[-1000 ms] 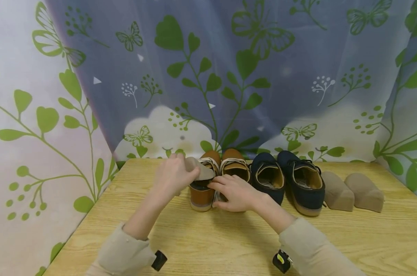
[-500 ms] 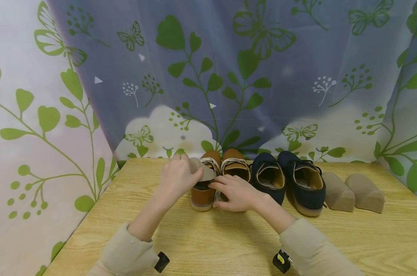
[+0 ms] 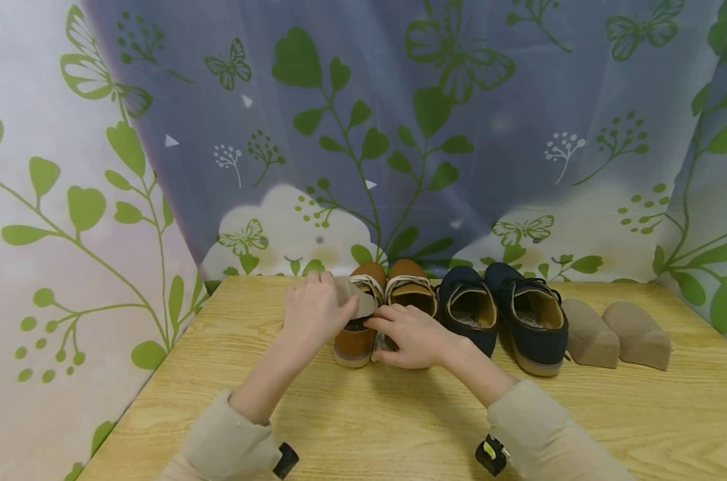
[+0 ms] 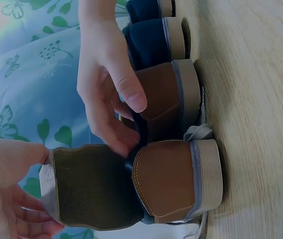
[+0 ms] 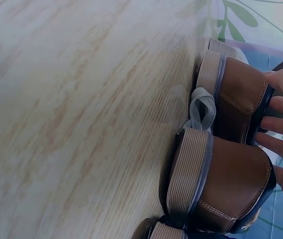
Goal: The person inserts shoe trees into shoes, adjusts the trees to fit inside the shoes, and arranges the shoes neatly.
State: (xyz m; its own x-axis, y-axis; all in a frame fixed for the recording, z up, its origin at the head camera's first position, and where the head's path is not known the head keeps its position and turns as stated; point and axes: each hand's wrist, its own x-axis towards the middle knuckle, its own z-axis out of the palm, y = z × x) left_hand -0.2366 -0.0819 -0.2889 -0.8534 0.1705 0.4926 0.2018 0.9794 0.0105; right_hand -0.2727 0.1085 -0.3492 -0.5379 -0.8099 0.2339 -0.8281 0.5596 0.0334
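Observation:
My left hand [image 3: 315, 306] pinches a beige molded shoe insert [image 4: 96, 184] by its edge, thumb on one side and fingers on the other. The insert tilts over the opening of the left brown shoe [image 3: 351, 347], its lower end at or just inside the collar; how deep it sits is hidden. My right hand [image 3: 408, 337] lies over the heel of the right brown shoe [image 5: 231, 174], covering much of it in the head view. Its fingers reach across, fairly straight, with the fingertips touching the left shoe's collar. Grey laces cross both brown shoes.
Two navy shoes [image 3: 522, 321] stand just right of the brown pair. Beyond them, two brown molded inserts [image 3: 637, 334] lie on the wooden table [image 3: 387, 421]. A patterned cloth [image 3: 351, 133] hangs close behind the shoe toes. Something pale [image 5: 226, 49], partly hidden, stands past the left shoe.
The left hand has shifted slightly to the right, bringing the insert a little further over the left brown shoe. The right hand and the shoes stay almost still.

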